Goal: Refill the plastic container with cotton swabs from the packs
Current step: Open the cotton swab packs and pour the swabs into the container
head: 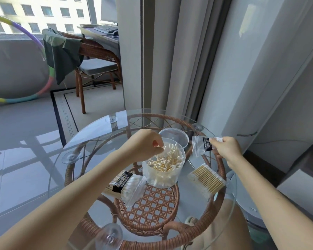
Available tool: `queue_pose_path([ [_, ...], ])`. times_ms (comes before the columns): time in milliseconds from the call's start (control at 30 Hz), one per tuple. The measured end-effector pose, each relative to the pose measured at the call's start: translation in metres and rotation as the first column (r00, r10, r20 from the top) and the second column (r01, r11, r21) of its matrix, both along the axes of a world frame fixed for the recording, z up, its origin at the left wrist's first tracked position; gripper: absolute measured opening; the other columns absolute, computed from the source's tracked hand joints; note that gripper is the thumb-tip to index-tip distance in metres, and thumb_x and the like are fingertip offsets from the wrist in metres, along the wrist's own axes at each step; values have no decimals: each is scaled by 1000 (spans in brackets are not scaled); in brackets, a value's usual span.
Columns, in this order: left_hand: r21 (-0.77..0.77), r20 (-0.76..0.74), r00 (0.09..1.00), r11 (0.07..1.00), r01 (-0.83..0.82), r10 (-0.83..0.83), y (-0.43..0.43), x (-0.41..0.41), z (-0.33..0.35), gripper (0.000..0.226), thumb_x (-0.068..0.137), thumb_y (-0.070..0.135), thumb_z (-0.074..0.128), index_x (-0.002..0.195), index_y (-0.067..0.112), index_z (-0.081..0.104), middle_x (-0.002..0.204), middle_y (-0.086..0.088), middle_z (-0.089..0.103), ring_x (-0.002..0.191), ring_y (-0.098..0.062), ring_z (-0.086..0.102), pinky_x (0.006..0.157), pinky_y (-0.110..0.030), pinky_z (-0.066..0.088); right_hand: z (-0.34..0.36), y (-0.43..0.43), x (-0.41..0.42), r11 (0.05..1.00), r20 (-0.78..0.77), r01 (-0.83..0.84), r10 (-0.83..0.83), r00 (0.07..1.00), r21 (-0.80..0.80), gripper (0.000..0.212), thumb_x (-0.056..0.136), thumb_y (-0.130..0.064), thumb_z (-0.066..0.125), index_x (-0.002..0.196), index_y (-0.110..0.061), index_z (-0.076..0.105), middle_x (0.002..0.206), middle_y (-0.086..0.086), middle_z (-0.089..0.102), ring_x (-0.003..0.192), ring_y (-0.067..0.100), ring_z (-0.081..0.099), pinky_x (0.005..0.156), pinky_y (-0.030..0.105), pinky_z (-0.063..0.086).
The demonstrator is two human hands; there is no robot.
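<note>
A clear plastic container [163, 175] stands in the middle of the round glass table [90, 136], partly filled with loose cotton swabs [167, 161]. My left hand [145, 144] hovers at the container's left rim, its fingertips pinched together over the swabs. My right hand [226, 147] holds an empty-looking clear pack with a black label [201, 145] up to the right of the container. A full pack [125, 185] lies at the front left of the container. A bundle of swabs [207, 179] lies to its right.
The container's clear lid [175, 138] lies just behind it. The glass top rests on a wicker frame [146, 201] with suction cups [71, 156]. A wicker chair [98, 58] and a desk stand beyond; a curtain [179, 51] hangs at the right.
</note>
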State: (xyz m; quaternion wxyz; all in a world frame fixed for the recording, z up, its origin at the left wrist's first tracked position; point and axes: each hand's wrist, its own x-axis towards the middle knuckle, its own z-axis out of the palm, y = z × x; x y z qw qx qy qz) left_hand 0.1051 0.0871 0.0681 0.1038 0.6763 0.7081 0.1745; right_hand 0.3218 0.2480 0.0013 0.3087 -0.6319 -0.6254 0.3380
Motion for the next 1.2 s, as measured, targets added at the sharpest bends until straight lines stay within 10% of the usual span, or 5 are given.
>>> queue_pose_path([
  [233,150,194,972,975,-166,136,-22,-25,-13,9,84,20,64,88,18,72,86,7,64,73,0,55,61,-6,40,12,-26,2,913,620,-130,-153,769,388,59,85,-59,49,98,-2,58,100,19,67,94,37,57,71,38,43],
  [567,-223,165,964,960,-167,207,-44,-22,-17,91,67,67,57,143,27,26,132,0,48,117,-16,47,100,-35,41,50,-93,-34,524,439,-651,482,758,549,23,88,-21,58,107,-15,69,105,0,71,97,15,60,82,28,48],
  [733,-290,294,862,898,-331,413,-30,-8,-34,32,91,37,46,104,10,58,82,-11,64,63,-18,59,61,-27,47,49,-91,-53,765,504,-595,423,753,246,42,92,-38,52,129,-17,54,103,2,65,91,17,58,77,29,46],
  [967,363,-17,976,911,-195,215,-43,8,-22,32,91,9,45,121,1,56,83,-12,68,65,-28,62,54,-31,47,52,-109,-37,734,347,-544,428,835,406,23,90,-23,60,111,-13,64,89,-1,66,78,13,61,65,14,45],
  [1200,366,-87,975,917,-158,203,-39,8,-24,29,90,10,44,111,-4,58,75,-14,66,56,-32,59,47,-37,49,48,-127,-45,241,621,-688,301,723,684,22,83,-9,64,103,-1,68,96,10,71,92,24,63,86,28,49],
])
